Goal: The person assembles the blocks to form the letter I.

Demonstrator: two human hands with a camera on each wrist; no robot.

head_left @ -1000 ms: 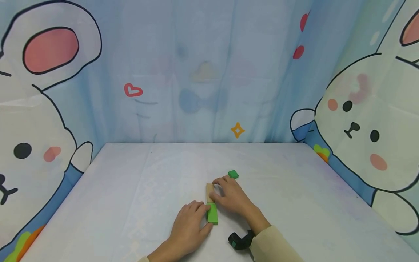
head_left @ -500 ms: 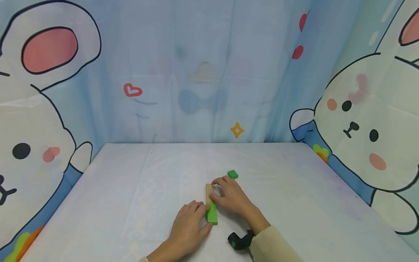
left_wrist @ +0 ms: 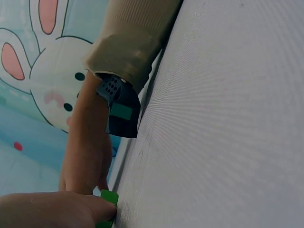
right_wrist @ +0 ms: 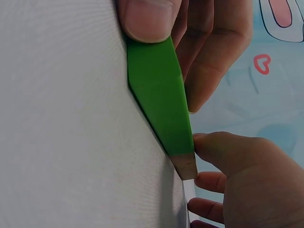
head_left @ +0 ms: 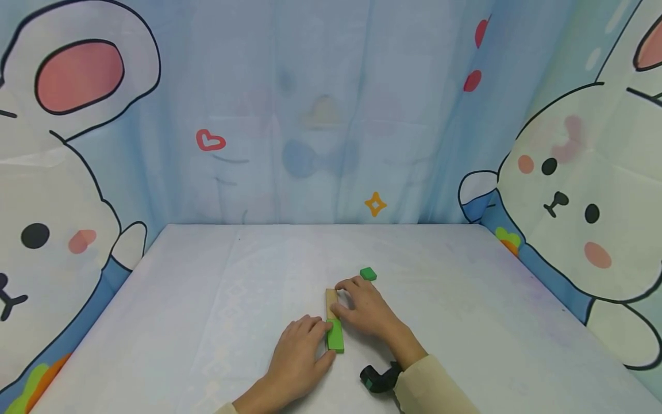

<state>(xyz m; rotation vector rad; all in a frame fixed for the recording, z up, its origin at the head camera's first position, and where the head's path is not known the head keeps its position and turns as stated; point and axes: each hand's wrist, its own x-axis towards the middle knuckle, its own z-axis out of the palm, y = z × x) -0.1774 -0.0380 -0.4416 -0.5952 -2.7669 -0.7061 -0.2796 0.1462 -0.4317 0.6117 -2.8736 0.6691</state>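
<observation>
A bright green block lies on the table, end to end with a pale wooden block beyond it. My left hand holds the green block, its thumb at the near end and forefinger by the far end. In the right wrist view, the left thumb covers the near end of the green block. My right hand holds the wooden block from the right, thumb on its side and forefinger at its far corner. From the right wrist view, the two blocks look flush, with no clear gap.
A small green block lies just beyond the right hand. A black wrist device with a teal patch sticks out from the right sleeve above the white table. A rabbit-print curtain stands behind.
</observation>
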